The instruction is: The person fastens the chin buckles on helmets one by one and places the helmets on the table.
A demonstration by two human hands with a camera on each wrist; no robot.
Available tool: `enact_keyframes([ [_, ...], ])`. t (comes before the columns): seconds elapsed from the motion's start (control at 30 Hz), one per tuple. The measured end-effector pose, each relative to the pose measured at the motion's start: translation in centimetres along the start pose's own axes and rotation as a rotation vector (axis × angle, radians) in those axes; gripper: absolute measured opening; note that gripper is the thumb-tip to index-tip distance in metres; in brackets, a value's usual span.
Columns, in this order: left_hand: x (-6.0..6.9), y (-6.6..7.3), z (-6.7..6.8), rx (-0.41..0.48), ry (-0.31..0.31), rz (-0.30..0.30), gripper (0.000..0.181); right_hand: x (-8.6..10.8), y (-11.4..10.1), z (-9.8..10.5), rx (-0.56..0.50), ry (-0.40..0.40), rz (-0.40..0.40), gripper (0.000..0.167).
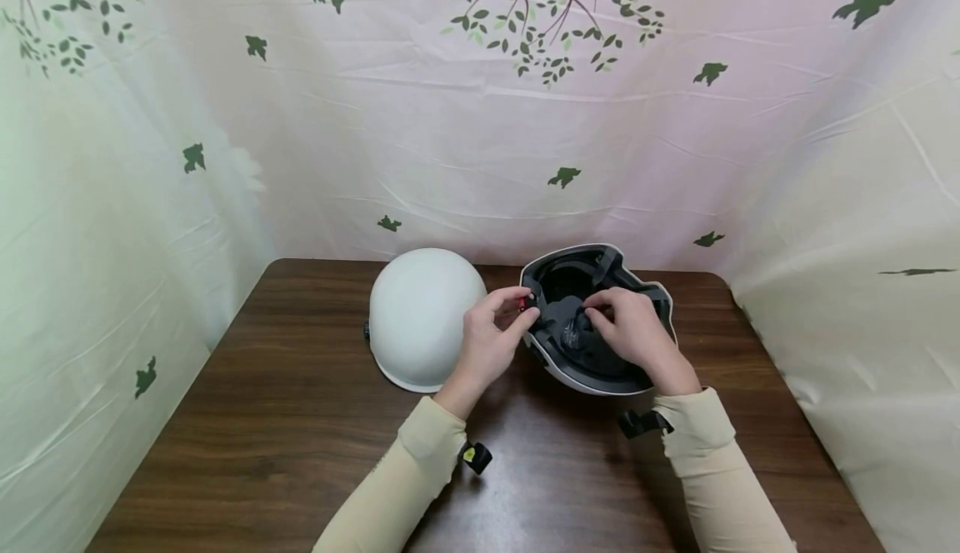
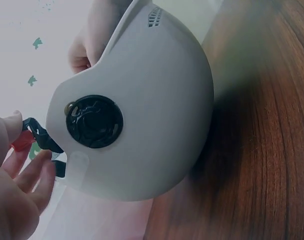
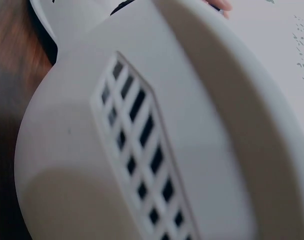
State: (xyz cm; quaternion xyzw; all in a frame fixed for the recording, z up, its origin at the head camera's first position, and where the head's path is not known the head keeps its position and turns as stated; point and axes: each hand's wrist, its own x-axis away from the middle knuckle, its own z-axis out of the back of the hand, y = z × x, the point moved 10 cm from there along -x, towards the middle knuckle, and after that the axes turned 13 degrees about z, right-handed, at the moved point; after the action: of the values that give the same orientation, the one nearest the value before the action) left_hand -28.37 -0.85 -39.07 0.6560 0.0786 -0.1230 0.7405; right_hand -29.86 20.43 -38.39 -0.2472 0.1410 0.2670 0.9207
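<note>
A white helmet (image 1: pixel 564 374) lies upside down on the table, its black padded lining (image 1: pixel 600 361) facing up. At its left rim my left hand (image 1: pixel 491 332) pinches a red and black buckle (image 2: pixel 23 141) on a black chin strap (image 2: pixel 42 137). My right hand (image 1: pixel 637 330) reaches over the right rim, thumb and fingers pinching a dark strap-like piece inside; its exact kind is too small to tell. Something shiny, like clear plastic (image 1: pixel 572 334), lies in the lining. In the left wrist view a black round disc (image 2: pixel 94 121) shows on the shell. The right wrist view shows its vent grille (image 3: pixel 142 135).
A second white helmet (image 1: pixel 427 320) sits dome up on the left, close to my left hand. Both are near the back edge of the brown wooden table (image 1: pixel 285 403). Behind hangs a pale curtain (image 1: pixel 465 153) with leaf and bird prints.
</note>
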Motion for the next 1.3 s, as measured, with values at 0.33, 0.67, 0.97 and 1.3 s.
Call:
enact_keyframes([
  [0.33, -0.4, -0.2, -0.4, 0.0, -0.041, 0.026, 0.032, 0.2, -0.4, 1.6, -0.023, 0.182, 0.004, 0.013],
  [0.67, -1.2, -0.3, -0.3, 0.001, -0.038, 0.001, 0.032, 0.2, -1.5, 2.8, -0.045, 0.259, 0.063, 0.021],
  [0.97, -1.7, 0.7, -0.3, -0.115, -0.026, -0.023, 0.037, 0.3, -2.0, 3.2, -0.085, 0.262, 0.064, 0.027],
  [1.3, -1.9, 1.1, -0.8, -0.186, -0.039, 0.002, 0.035, 0.1, -2.9, 3.6, -0.101, 0.297, 0.115, 0.017],
])
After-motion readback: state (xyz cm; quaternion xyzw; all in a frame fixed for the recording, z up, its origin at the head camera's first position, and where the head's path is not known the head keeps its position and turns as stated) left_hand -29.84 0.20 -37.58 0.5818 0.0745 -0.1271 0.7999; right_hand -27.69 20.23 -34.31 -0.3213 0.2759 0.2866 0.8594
